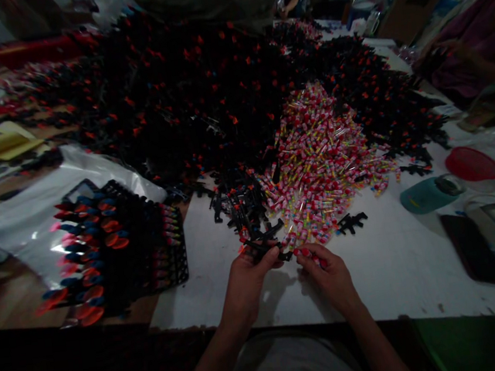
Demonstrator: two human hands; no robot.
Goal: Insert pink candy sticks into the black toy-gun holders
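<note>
Between the thumb and fingers of my left hand (245, 283) is a small black toy gun (260, 248), its end pointing toward my other hand. My right hand (330, 277) pinches several small candy tubes with red caps (302, 252), close to the gun's end; whether they touch I cannot tell. Just beyond both hands lies a heap of pink, white and yellow candy tubes (320, 160). Black toy guns (242, 201) lie loosely to the left of that heap, and one single toy gun (352, 222) rests on the white table to its right.
A huge pile of black toy guns with orange parts (202, 90) fills the back. Black racks of filled pieces (125, 245) stand left on plastic (25, 215). At right are a teal bottle (425, 195), a red lid (473, 163) and a phone (475, 250). Co-workers (472, 49) sit beyond.
</note>
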